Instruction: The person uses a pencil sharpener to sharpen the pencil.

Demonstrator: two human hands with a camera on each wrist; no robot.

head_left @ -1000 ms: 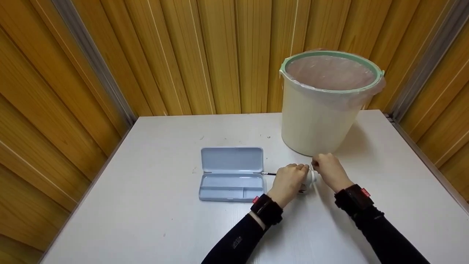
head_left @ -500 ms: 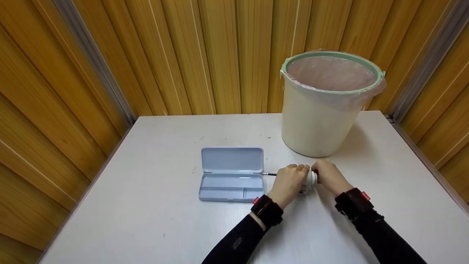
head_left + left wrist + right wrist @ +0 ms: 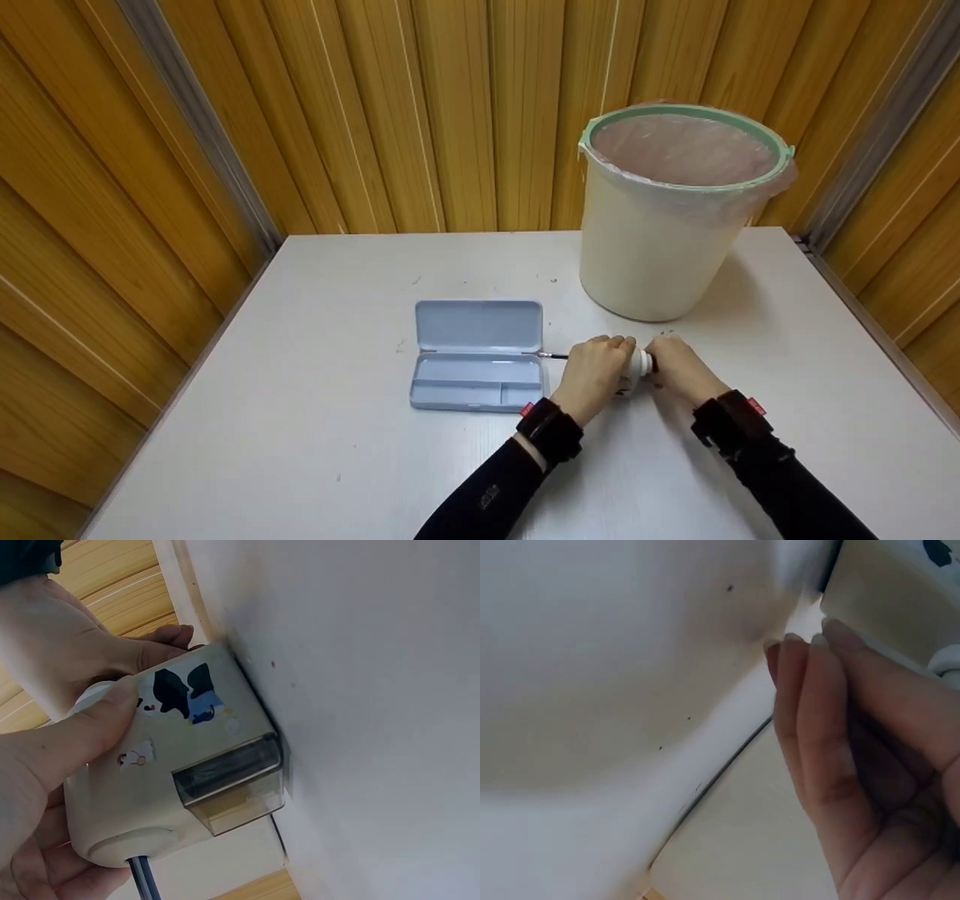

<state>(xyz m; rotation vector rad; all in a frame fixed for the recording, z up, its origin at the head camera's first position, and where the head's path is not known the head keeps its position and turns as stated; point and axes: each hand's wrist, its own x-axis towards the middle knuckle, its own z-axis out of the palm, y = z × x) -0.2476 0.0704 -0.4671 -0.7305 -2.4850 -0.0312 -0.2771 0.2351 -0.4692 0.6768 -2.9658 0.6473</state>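
Note:
A white pencil sharpener (image 3: 112, 787) with dark and blue stickers and a see-through shavings drawer (image 3: 236, 799) is held by my left hand (image 3: 594, 371), thumb across its side. A dark pencil (image 3: 145, 879) sticks out of one end, also showing left of that hand in the head view. At the opposite end, my right hand (image 3: 681, 367) is at the crank side, fingers curled and thumb against them in the right wrist view. A dark bit of the crank (image 3: 653, 363) shows beside it; its handle is hidden in the fingers.
An open light-blue pencil case (image 3: 478, 384) with divided compartments lies left of the hands. Behind them stands a large cream bucket (image 3: 652, 247) with a green rim and pink liner. Small dark specks dot the white table (image 3: 300, 390); wood-look panels (image 3: 450, 112) rise behind.
My right hand has moved lower and turned at the crank end of the sharpener, uncovering a dark part of it. My left hand keeps its grip on the sharpener in place.

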